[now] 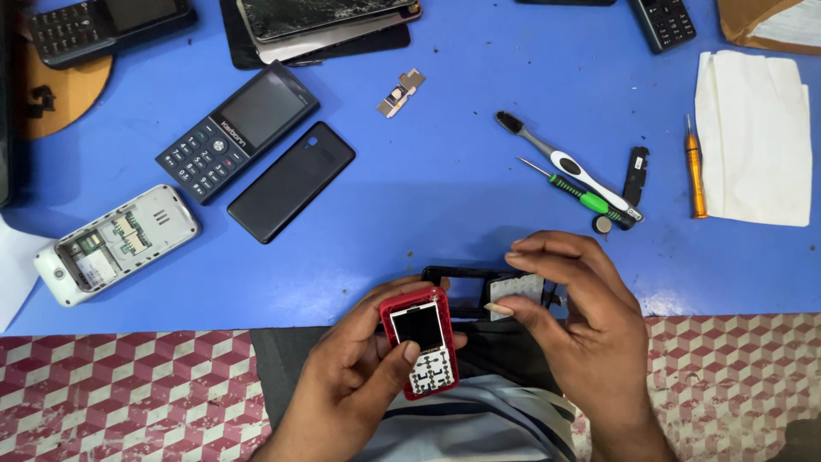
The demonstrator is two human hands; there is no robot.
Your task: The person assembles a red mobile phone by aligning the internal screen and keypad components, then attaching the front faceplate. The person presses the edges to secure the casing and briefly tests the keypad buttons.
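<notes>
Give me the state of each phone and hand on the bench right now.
Left hand: gripping the red phone, thumb on its face.
Red phone: keypad cover off, contacts bare, screen dark.
Right hand: pinching a small pale part.
Black frame: lying flat, empty.
White phone: back off, battery bay open.
Dark keypad phone: assembled, screen off.
Black back cover: detached, lying flat.
Top phone: screen cracked.

Blue table (445,197): open stretch in the middle, between the black back cover (292,180) on one side and the white-handled brush (564,164) and green screwdriver (581,197) on the other. Small copper part (400,92) lies at its far end. Black frame (479,291) blocks the near edge. White cloth (753,137) and orange screwdriver (695,167) crowd the right.
</notes>
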